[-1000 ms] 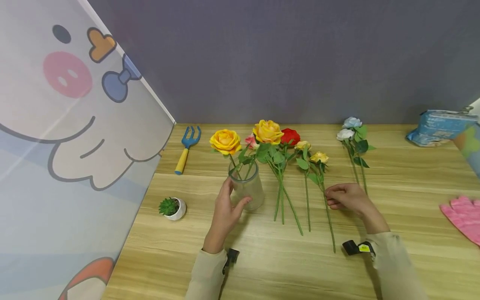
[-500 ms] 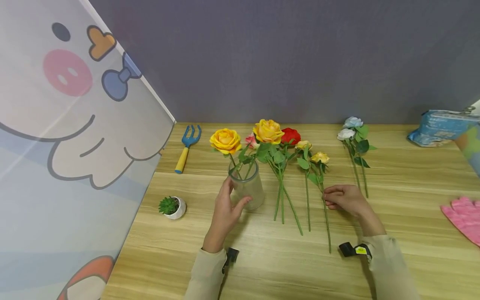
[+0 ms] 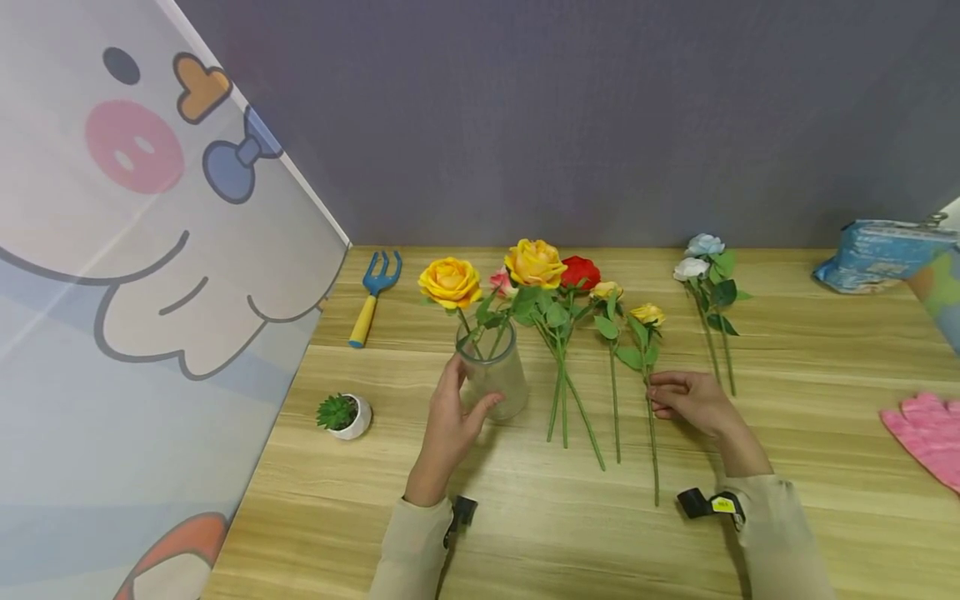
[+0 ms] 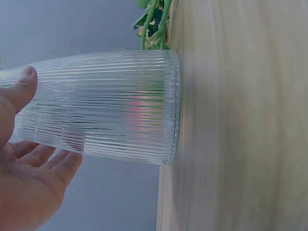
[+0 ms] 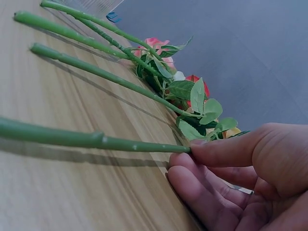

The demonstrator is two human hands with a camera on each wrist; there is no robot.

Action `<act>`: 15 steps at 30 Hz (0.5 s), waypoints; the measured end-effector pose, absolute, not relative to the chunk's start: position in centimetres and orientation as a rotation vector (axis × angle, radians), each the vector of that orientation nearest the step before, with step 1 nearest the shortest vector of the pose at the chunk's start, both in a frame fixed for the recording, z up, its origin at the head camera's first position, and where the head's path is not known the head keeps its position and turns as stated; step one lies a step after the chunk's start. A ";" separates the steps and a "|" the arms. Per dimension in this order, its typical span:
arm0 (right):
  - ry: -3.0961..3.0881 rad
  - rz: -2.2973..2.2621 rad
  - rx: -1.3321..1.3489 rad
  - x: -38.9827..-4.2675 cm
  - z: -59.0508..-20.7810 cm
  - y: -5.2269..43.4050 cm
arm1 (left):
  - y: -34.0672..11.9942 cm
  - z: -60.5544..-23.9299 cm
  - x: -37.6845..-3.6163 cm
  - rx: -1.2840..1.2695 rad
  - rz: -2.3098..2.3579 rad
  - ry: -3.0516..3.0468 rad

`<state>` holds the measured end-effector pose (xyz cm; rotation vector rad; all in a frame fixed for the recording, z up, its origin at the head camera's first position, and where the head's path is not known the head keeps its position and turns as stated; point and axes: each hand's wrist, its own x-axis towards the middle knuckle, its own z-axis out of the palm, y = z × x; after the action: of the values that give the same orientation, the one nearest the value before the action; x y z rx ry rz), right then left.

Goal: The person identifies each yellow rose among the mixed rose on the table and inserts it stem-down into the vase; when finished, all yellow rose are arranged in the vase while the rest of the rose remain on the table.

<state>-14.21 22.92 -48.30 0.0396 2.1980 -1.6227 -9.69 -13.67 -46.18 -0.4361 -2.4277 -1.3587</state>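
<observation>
Clear ribbed glass vase (image 3: 508, 385), one, upright on the pale wood-grain table (image 3: 555, 533); every place I give is taken from it. Left hand (image 3: 450, 418): wrapped round the vase's side, thumb on one face, fingers on the other, a hold I judge meant to steady it under tall blooms. Large golden-yellow rose (image 3: 450, 283): stem inside the vase, bloom propped above the rim. Large orange-yellow rose (image 3: 536, 264): bloom beyond and right of the rim; from my feeds I cannot tell whether its stem is inside. Right hand (image 3: 696, 402): well right of the vase, thumb and fingertips pinching the thin green stem of a small pale-yellow rose (image 3: 647, 314) below its leaves, likely to spare the foliage. Second small yellow rose (image 3: 606, 291): between that one and the vase, lying separate, which should make it easy to pick up. Red rose (image 3: 581, 272): beyond the vase, to its right. Pale-blue rose (image 3: 705, 245) and white rose (image 3: 691, 268): paired, far right of the vase. Blue-tined, yellow-handled fork (image 3: 365, 321): beyond and left of the vase, seemingly kept out of the way.
</observation>
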 end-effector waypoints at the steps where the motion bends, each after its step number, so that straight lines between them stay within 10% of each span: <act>1: 2.194 -1.633 0.042 -14.2 -48.3 22.9 | -13.7 -46.2 -9.7 -0.436 -1.358 -2.427; 15: 2.103 -1.748 0.114 -14.1 -48.0 22.9 | -13.7 -46.2 -9.6 -0.431 -1.391 -2.430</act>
<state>-14.12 22.88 -47.98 0.1139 2.1026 -1.7483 -9.64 -13.72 -46.24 -0.4310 -2.4300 -1.3906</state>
